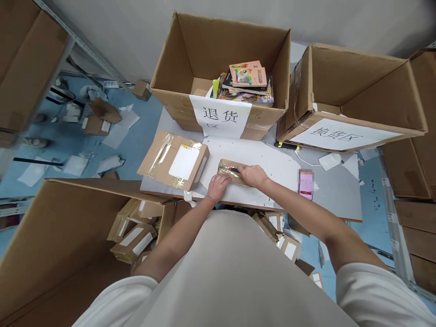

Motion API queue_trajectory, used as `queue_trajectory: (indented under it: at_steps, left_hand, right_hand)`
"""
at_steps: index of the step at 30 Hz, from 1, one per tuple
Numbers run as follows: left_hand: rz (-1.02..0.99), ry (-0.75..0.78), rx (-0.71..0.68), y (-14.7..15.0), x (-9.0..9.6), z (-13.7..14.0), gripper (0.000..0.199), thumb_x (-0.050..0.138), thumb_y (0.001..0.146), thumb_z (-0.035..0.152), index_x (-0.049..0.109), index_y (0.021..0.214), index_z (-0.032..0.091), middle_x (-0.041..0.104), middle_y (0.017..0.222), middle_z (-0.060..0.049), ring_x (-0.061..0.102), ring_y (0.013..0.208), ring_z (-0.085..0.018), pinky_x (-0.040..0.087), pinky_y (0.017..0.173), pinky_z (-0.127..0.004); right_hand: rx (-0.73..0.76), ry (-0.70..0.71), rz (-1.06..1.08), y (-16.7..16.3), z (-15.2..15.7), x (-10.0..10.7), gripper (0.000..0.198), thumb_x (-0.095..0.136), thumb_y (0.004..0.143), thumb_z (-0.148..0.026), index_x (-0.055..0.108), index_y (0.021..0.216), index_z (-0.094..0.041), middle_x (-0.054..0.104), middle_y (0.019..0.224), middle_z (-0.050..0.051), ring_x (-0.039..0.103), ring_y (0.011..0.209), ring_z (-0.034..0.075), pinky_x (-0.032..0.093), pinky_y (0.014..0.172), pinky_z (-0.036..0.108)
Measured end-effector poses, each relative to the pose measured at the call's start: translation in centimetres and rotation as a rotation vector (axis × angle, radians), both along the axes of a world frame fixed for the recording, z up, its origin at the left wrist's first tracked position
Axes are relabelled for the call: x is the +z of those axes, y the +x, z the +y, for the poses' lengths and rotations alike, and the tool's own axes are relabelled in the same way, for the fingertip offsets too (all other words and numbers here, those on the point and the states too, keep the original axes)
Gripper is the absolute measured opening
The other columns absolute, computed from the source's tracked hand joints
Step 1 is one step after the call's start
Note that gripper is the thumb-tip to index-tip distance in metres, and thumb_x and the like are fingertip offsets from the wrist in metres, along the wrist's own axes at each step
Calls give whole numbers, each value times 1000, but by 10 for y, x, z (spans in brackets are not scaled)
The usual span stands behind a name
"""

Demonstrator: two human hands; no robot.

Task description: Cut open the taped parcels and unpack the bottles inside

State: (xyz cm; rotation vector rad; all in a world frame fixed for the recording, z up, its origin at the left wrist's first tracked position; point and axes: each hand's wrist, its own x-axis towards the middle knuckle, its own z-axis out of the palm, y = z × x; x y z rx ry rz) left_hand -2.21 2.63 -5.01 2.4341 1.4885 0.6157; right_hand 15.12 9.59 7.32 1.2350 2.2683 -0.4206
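Note:
A small cardboard parcel [224, 164] wrapped in shiny tape lies on the white-covered table in front of me. My left hand [218, 186] holds its near left edge with the fingers bent against it. Over the parcel's right part, my right hand [252, 175] is closed around a box cutter [234, 170] with black and red showing. The cutter's tip points left along the taped top; whether it has gone into the tape I cannot tell. Left of the hands sits a larger taped carton [160, 156] bearing a white label.
An open box [177, 109] holding several books stands at the table's back, beside another open box [299, 91]. A phone [305, 186] lies at right, and a black-and-yellow tool [287, 146] lies behind. A big box [68, 218] with parcels stands lower left. Scraps litter the blue floor [98, 95].

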Motion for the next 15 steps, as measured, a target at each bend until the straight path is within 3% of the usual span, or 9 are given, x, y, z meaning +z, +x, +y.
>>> queue_trajectory:
  at_steps: [4,15]
  left_hand:
    - [17,-7,5,1,-1,0,32,44,87,7,65,104,24,69,107,-4,60,101,-17,44,86,-35]
    - [18,-19,8,0,-4,0,30,44,89,10,65,104,25,69,106,-4,60,99,-17,43,85,-34]
  right_hand:
    - [-19,-18,-57,0,-5,5,30,28,94,-15,46,117,-15,67,106,18,68,92,25,49,75,37]
    - [-32,-19,-122,17,-11,6,30,32,93,-16,48,119,-12,67,104,20,68,95,25,49,75,33]
